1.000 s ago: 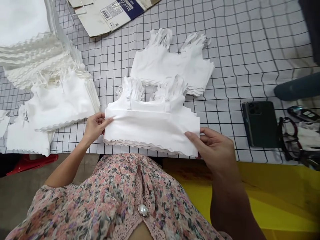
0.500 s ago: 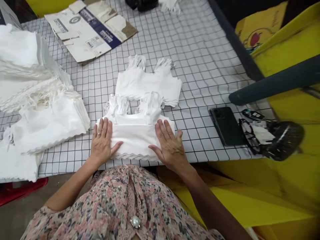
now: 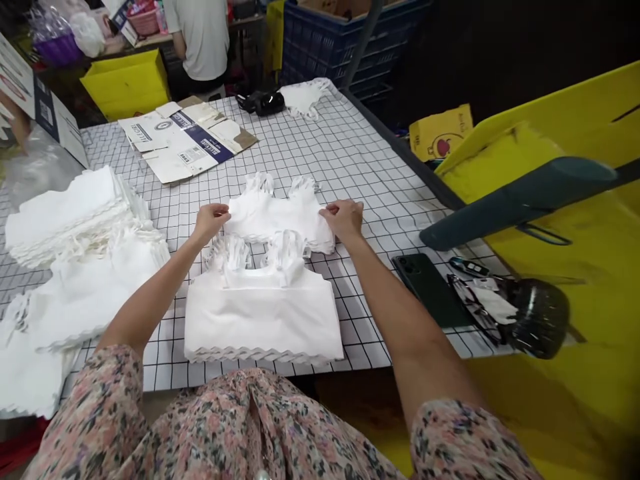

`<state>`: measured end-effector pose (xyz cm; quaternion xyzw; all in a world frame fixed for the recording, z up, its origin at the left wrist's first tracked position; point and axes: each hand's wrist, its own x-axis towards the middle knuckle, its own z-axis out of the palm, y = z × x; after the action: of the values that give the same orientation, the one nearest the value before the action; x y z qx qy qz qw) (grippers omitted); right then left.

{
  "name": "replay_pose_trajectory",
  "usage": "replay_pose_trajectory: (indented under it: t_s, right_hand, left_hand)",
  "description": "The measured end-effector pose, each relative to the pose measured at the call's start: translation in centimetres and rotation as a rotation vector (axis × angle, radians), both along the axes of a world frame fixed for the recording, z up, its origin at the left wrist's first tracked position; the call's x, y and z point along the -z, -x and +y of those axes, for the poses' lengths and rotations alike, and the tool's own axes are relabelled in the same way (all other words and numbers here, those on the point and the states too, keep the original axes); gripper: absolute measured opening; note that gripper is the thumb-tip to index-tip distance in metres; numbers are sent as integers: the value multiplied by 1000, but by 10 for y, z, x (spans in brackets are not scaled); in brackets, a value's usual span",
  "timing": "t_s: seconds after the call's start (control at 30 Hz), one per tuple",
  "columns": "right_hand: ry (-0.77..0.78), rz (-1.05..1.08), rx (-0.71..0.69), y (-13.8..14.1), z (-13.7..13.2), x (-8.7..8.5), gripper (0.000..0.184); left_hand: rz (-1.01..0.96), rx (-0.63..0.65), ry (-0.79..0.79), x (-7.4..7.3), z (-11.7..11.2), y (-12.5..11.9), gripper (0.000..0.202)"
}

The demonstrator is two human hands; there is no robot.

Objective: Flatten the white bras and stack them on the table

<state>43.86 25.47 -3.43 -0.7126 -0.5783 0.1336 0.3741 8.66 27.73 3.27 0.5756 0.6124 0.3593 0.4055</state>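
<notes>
Two stacks of white cut fabric pieces with fringed straps lie on the checked table (image 3: 350, 153). The near stack (image 3: 263, 313) rests by the table's front edge, untouched. My left hand (image 3: 211, 220) grips the left edge of the far stack (image 3: 275, 212), fingers curled on the cloth. My right hand (image 3: 344, 219) grips that stack's right edge the same way. Both arms reach over the near stack.
More white fabric piles (image 3: 75, 253) lie at the left. A flattened cardboard box (image 3: 185, 137) is at the back. A dark phone (image 3: 430, 287), glasses (image 3: 470, 293) and a black object (image 3: 540, 317) sit at the right edge beside a yellow bin (image 3: 575, 220). A person (image 3: 197, 37) stands beyond.
Both hands left the near stack, where they lay flat, and reached forward to grip the sides of the far stack. The view has tilted up.
</notes>
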Motion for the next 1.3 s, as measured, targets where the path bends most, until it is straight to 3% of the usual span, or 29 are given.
replay_pose_trajectory:
  t_s: [0.13, 0.3, 0.47, 0.6, 0.67, 0.8, 0.93, 1.03, 1.17, 1.23, 1.3]
  right_hand:
    - [6, 29, 141, 0, 0, 0, 22]
    - [54, 133, 319, -20, -9, 0, 12]
    - [208, 88, 282, -22, -20, 9, 31]
    - [179, 25, 252, -14, -33, 13, 30]
    - [129, 2, 260, -12, -37, 11, 24]
    - [31, -48, 249, -10, -36, 1, 14]
    - [-11, 4, 213, -6, -18, -22, 13]
    - [-30, 151, 226, 0, -6, -57, 16]
    - [-84, 507, 204, 9, -18, -117, 21]
    - [-125, 653, 171, 14, -41, -142, 23]
    - [-150, 729, 97, 19, -75, -157, 20]
  left_hand:
    - [35, -36, 29, 10, 20, -2, 16]
    - [100, -8, 26, 16, 32, -8, 11]
    - [350, 52, 60, 22, 39, -27, 36]
    - [515, 114, 103, 24, 43, -42, 46]
    - [487, 117, 116, 23, 44, -47, 41]
    - [254, 33, 163, 22, 45, -54, 34]
    - [158, -13, 147, 20, 48, -61, 51]
    - [10, -33, 73, 5, 55, -63, 51]
    - [-140, -90, -43, -42, 52, -46, 29]
    - [-172, -80, -83, -68, 35, -26, 18]
    - [-220, -58, -148, -86, 3, -1, 14]
